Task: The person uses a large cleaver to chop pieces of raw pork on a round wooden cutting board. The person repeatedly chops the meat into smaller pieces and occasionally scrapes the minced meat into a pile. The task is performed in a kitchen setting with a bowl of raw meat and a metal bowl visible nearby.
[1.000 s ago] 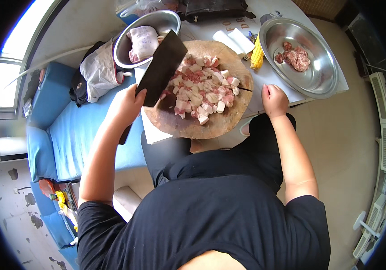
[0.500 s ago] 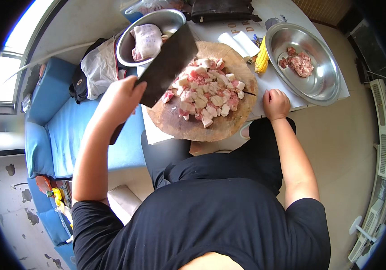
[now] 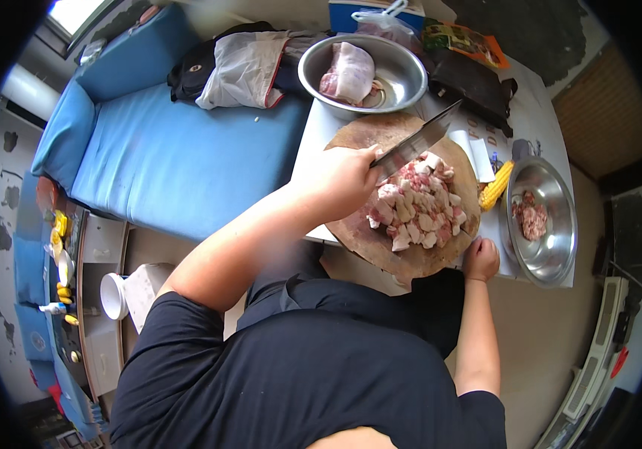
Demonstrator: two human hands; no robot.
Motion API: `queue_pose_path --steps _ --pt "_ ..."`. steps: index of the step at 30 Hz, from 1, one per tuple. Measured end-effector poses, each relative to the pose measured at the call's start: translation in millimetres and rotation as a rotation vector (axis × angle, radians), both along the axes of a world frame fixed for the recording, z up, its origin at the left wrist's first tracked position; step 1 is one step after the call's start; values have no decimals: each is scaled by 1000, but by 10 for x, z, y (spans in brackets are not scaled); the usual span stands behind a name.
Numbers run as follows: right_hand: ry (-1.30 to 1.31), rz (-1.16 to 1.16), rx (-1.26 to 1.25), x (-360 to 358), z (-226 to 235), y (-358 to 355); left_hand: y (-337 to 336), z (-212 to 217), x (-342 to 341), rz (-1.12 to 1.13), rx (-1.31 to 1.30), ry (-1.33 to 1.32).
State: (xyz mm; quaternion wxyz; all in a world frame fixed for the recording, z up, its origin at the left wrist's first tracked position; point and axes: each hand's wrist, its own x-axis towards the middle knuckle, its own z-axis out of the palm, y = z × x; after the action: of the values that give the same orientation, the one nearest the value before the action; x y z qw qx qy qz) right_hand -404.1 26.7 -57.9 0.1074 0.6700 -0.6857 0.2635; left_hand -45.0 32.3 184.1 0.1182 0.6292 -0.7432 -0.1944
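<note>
Over the round chopping board [image 3: 366,142], the left hand [image 3: 339,179] wraps tight around a cleaver [image 3: 418,141], blade above the diced meat [image 3: 418,206]; the right hand [image 3: 480,260] is fisted at the board's near edge.

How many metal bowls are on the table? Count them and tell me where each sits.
2. One metal bowl sits beyond the round chopping board, holding a large piece of raw meat. The other bowl sits right of the board, holding meat scraps.
</note>
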Motion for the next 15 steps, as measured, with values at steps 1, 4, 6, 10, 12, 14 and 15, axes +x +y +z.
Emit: queue_pose_path --steps 1,4,6,10,12,14,15 --pt "-7 -2 5 -16 -5 12 -3 13 25 5 -27 35" --pt "-35 10 -4 -23 -6 1 -184 -137 138 139 133 493" --pt "-26 22 -12 -12 -38 -40 -333 -345 246 290 441 830" --pt "-19 -5 -10 39 22 -61 -497 -674 274 301 593 1021" --pt "-23 -1 -2 27 9 -45 -453 -705 286 340 728 1004" --pt "-14 -6 17 26 13 -42 -440 -756 348 140 195 290" --pt "-12 -12 33 6 11 -35 -427 -683 367 95 102 183"
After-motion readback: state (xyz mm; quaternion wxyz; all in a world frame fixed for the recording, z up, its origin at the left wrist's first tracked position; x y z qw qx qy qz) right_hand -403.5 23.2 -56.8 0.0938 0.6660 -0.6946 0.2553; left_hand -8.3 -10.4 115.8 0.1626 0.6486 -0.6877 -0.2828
